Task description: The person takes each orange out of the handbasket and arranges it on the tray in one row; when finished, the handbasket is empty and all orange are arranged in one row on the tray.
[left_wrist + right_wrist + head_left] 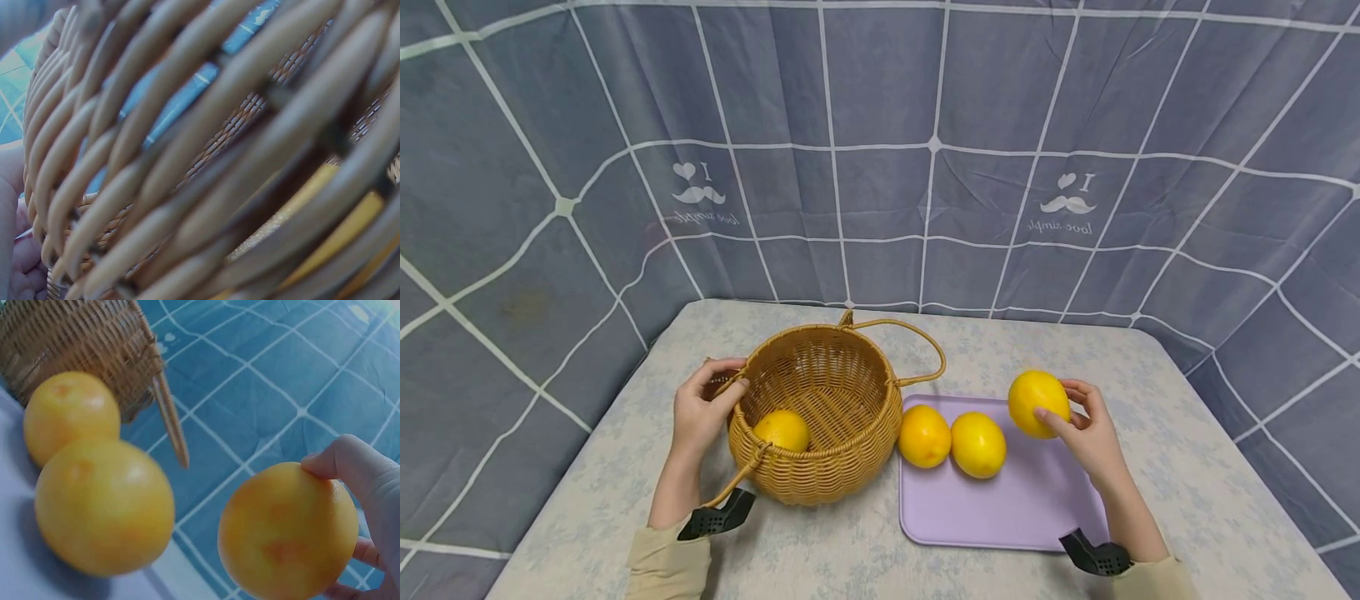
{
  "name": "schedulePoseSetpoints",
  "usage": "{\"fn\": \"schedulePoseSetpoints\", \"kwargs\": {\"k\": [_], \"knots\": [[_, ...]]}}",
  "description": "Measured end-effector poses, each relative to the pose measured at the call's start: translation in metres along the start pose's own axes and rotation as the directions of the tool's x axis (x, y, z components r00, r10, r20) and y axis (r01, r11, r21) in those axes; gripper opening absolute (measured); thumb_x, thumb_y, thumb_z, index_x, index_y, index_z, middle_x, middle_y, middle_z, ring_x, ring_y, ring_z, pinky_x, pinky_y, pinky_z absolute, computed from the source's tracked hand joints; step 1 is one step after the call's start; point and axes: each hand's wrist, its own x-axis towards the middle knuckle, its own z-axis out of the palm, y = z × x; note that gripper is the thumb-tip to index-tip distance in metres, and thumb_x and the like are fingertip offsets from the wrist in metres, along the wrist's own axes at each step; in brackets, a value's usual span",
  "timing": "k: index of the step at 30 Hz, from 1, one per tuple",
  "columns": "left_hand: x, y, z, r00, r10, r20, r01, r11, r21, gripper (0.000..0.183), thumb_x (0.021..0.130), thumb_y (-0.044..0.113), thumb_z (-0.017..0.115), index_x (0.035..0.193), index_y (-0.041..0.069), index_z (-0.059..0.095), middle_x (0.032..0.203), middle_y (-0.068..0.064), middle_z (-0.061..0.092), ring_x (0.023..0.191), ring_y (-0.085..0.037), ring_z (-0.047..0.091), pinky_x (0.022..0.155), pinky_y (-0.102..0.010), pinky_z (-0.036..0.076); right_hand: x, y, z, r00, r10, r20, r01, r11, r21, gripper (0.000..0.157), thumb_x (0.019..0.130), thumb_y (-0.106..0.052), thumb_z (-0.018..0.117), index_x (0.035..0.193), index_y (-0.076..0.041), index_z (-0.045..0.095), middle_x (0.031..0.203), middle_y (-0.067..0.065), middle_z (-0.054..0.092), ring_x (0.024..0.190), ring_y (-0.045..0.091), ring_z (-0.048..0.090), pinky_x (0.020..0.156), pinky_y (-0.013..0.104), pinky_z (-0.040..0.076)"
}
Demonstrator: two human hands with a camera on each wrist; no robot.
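Observation:
In the head view my left hand point(702, 408) grips the left rim of a round wicker basket point(820, 475), with the thumb over the edge. Inside the basket lies one orange-yellow citrus fruit point(784, 431). My right hand point(1093, 429) holds a round yellow citrus fruit point(1037, 403) between thumb and fingers, above a lilac tray point(1000, 521). Two more yellow citrus fruits, a left one point(924, 437) and a right one point(978, 445), sit side by side on that tray. The left wrist view is filled by the basket's weave point(206, 162), hiding most of the left hand.
One basket handle point(936, 346) folds out to the right, behind the tray's left corner; another handle point(730, 487) hangs toward the left wrist. A pale patterned cloth point(805, 550) covers the table. Behind stands a blue-grey checked curtain point(880, 192).

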Motion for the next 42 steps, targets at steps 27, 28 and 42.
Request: {"fn": "schedulePoseSetpoints", "kwargs": {"k": [27, 28, 42], "knots": [[-0.001, 0.0, -0.001, 1.0, -0.009, 0.01, 0.009, 1.0, 0.0, 0.024, 0.086, -0.006, 0.06, 0.11, -0.01, 0.062, 0.103, -0.01, 0.058, 0.093, -0.008, 0.055, 0.079, -0.013, 0.047, 0.007, 0.037, -0.013, 0.956, 0.142, 0.258, -0.109, 0.984, -0.138, 0.065, 0.091, -0.029, 0.06, 0.145, -0.011, 0.029, 0.137, 0.027, 0.03, 0.115, 0.046, 0.039, 0.09, 0.061, 0.036], [-0.001, 0.0, -0.001, 1.0, -0.009, 0.009, 0.009, 1.0, -0.001, 0.024, 0.086, -0.006, 0.06, 0.11, -0.009, 0.062, 0.102, -0.01, 0.059, 0.092, -0.009, 0.055, 0.078, -0.013, 0.047, 0.007, 0.039, -0.013, 0.954, 0.138, 0.265, -0.105, 0.985, -0.136, 0.065, 0.09, -0.028, 0.06, 0.145, -0.01, 0.03, 0.136, 0.027, 0.03, 0.114, 0.046, 0.039, 0.09, 0.06, 0.037], [0.0, -0.001, 0.0, 1.0, 0.005, 0.009, -0.005, 1.0, -0.01, 0.024, 0.085, -0.007, 0.06, 0.109, -0.009, 0.063, 0.098, -0.011, 0.058, 0.087, -0.006, 0.056, 0.076, -0.013, 0.048, 0.007, 0.05, -0.014, 0.912, 0.196, 0.359, -0.151, 0.977, -0.149, 0.066, 0.087, -0.03, 0.063, 0.141, -0.012, 0.03, 0.138, 0.026, 0.027, 0.116, 0.044, 0.037, 0.082, 0.041, 0.046]]}}
